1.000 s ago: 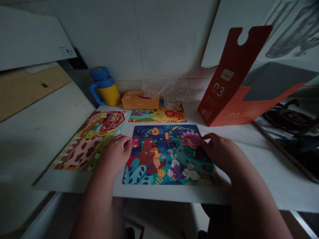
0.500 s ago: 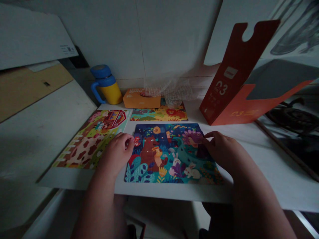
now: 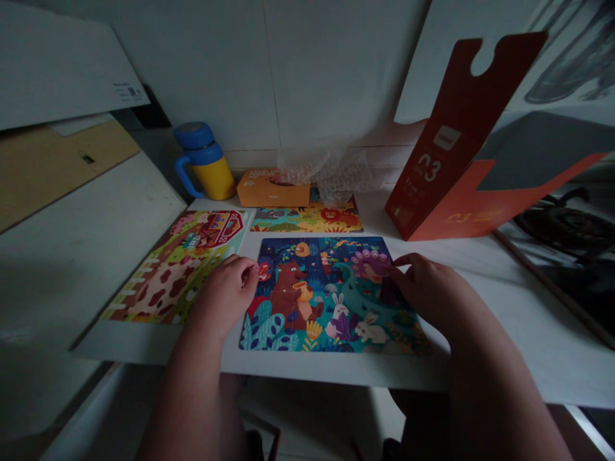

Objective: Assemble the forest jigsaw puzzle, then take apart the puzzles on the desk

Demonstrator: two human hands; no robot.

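"Blue-green forest-animal jigsaw (image 3: 331, 314), smack in the centre of the frame, lying on the white tabletop (image 3: 494, 307). Looks fully put together to me, no holes where it's uncovered. So what are the hands doing?"

"Left hand (image 3: 229, 285) is at the left edge, fingers curled in, thumb and forefinger close together by the border. Right hand (image 3: 430, 285) is at the right edge near the peacock, forefinger stretched out above the thumb, tips at the border. Can't tell if either one is really pinching the board, it's too dark."

"I'd call that steadying or squaring up the sides, then?"

"Yeah, my guess. Whatever comes off that pose calls for light, even pressure from both sides, or the seams around the bear could pop."

"Much crowding it?"

"Not really. Cow-and-barn farm picture (image 3: 163, 285) lies left of centre, partly behind the left forearm. Lion picture (image 3: 307, 222) is just above the jigsaw, under some bubble wrap (image 3: 341, 179) and next to an orange puzzle box (image 3: 273, 194). Blue-and-yellow mug (image 3: 214, 174) is upper left, and the tall red-orange 03 box (image 3: 432, 173) stands upper right, well clear of the fingers."
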